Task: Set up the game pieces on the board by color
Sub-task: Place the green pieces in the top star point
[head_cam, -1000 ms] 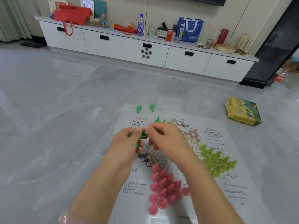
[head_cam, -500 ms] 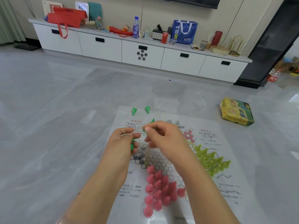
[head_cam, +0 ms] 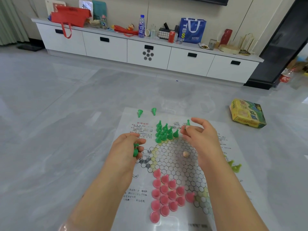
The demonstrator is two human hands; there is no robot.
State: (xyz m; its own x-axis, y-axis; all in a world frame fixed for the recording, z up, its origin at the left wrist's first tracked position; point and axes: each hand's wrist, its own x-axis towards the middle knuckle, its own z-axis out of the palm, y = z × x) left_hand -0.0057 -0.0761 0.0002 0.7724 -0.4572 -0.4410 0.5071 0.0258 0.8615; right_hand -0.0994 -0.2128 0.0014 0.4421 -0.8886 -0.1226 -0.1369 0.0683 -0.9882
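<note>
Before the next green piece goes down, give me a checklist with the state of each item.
1. Piece in the right hand: ok, it pinches a green piece at its fingertips.
2. Reserve in the left hand: ok, its grip holds more green pieces.
3. Green cluster standing on the board: ok, all upright at the far corner.
4. Free cell beside the cluster: cannot tell, the right hand hides that side.
5. Stray green pieces: not ok, two lie tipped over at the board's far edge.
6. Pink pieces: ok, grouped at the near corner, away from the hands.
</note>
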